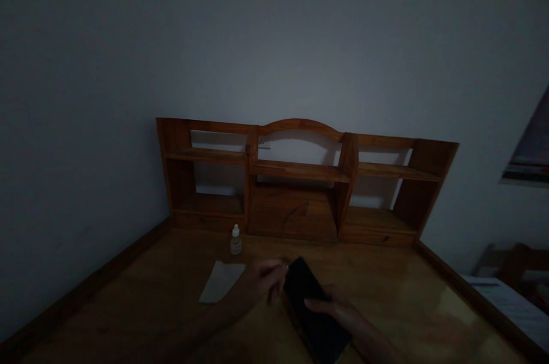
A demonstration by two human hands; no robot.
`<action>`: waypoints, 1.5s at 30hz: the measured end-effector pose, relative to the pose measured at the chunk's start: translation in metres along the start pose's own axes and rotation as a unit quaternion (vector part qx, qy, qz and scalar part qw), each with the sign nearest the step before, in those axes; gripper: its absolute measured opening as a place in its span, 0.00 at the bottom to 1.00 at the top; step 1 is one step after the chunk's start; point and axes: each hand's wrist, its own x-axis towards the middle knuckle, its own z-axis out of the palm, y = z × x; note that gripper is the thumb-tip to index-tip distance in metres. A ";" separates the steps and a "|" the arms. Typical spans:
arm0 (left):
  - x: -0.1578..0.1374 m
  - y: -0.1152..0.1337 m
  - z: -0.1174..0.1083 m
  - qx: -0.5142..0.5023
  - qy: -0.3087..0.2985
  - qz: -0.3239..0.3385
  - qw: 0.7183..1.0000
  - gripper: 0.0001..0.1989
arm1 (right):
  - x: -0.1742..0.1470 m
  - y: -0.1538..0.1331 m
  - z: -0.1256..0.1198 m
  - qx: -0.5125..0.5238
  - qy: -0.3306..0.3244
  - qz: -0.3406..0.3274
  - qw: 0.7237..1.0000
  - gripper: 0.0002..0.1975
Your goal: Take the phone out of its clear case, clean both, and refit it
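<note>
A long, flat black rectangular object (315,312) is held tilted above the wooden desk by my right hand (337,307). The thumb lies across its top face and the fingers wrap beneath its right side. My left hand (268,279) is at the object's upper left edge, with its fingers curled and bunched together. Dim light hides whether those fingertips pinch the edge or something small. Left of that hand, a white cloth or paper sheet (219,284) lies flat, partly behind my wrist. A small clear bottle with a white dropper-like top (235,241) stands upright beyond it.
At the desk's (386,278) back edge stands a wooden shelf unit (295,172) with several compartments, against a pale wall. Raised wooden rims (86,281) border the desk's sides. To the right are white papers (510,301) and a wooden chair (521,261).
</note>
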 end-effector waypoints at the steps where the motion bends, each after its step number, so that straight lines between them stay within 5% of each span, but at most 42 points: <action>1: 0.007 -0.009 -0.003 0.004 0.018 0.004 1.000 0.24 | 0.000 -0.001 0.001 0.003 -0.003 0.012 1.000 0.23; 5: 0.033 -0.045 -0.018 -0.022 0.053 -0.071 0.996 0.29 | 0.003 0.001 -0.001 -0.007 0.007 0.028 1.000 0.20; 10: 0.032 -0.062 -0.026 -0.136 -0.025 -0.154 0.978 0.32 | 0.007 0.005 -0.008 -0.025 -0.023 0.020 0.999 0.21; 19: 0.018 -0.060 -0.010 -0.146 -0.124 -0.104 0.976 0.23 | 0.005 0.001 -0.008 -0.094 -0.040 -0.025 0.994 0.25; 36: 0.028 -0.072 -0.010 -0.162 0.007 -0.157 0.974 0.29 | 0.009 0.003 -0.012 -0.095 -0.046 -0.034 0.994 0.18; 45: 0.025 -0.072 -0.010 -0.128 -0.010 -0.115 0.985 0.31 | 0.011 0.004 -0.014 -0.170 -0.025 -0.081 0.982 0.20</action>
